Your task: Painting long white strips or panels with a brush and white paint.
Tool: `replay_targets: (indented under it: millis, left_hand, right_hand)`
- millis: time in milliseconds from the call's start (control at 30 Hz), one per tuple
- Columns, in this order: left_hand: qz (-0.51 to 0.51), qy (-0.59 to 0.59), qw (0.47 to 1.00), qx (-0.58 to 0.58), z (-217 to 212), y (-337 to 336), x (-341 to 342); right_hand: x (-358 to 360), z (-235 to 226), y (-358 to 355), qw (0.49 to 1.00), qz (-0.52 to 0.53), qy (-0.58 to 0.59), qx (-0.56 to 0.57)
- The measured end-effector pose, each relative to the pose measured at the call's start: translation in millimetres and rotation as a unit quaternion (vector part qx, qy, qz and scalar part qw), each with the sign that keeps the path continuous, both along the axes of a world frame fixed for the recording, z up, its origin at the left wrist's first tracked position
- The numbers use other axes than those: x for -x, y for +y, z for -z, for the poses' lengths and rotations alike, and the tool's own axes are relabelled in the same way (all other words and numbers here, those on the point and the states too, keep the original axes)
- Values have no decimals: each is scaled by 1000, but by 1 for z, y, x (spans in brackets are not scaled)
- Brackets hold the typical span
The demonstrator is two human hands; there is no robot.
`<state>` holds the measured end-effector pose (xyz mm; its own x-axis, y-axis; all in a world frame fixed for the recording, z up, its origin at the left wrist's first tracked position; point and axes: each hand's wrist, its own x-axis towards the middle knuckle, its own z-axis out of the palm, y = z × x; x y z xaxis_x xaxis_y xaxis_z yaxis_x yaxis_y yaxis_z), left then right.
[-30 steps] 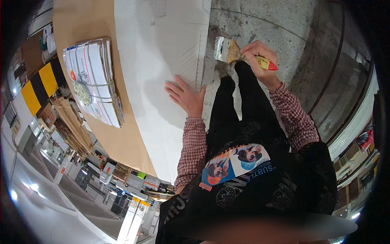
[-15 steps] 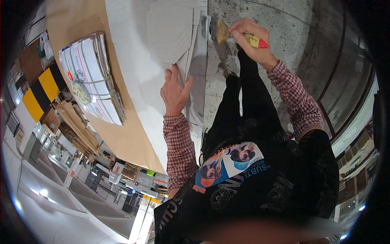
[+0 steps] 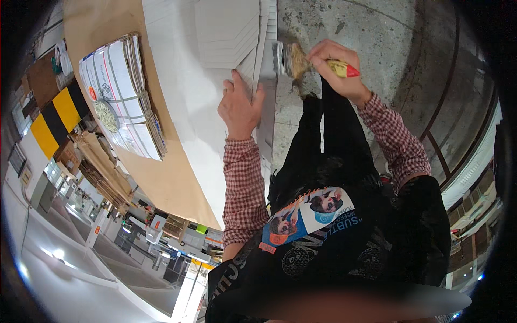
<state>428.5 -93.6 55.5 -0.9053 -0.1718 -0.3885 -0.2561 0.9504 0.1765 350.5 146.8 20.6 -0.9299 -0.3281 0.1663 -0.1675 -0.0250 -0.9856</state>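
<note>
head view: the right hand is clenched round the yellow, red-tipped handle of a wide paintbrush, bristles just beside the edge of a fanned stack of white sheets. the left hand lies flat with fingers spread, pressing that stack's near edge on the tabletop. the sheets look thin, floppy and prone to slip, best held down by the edge.

a brown bench carries a broad white sheet — on that sheet a fanned stack of white boards, and beside it on the bench a tied bundle of printed flat cartons.
</note>
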Motion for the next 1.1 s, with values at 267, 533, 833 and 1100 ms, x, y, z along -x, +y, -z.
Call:
replay_targets:
  millis: [267, 533, 833, 1100]
  left_hand:
    - [-78, 93, 991, 64, 39, 42, -43]
    - [-64, 32, 997, 6, 12, 5, -85]
    - [-12, 9, 992, -124, -8, -28, -73]
    - [-10, -6, 994, -108, -16, -31, -63]
  right_hand:
    - [-8, -19, 18, 999, 45, 14, -13]
    - [-12, -6, 9, 996, 60, 62, -8]
    - [-21, 18, -15, 995, 57, 85, -6]
    - [-23, -6, -11, 993, 70, 90, 22]
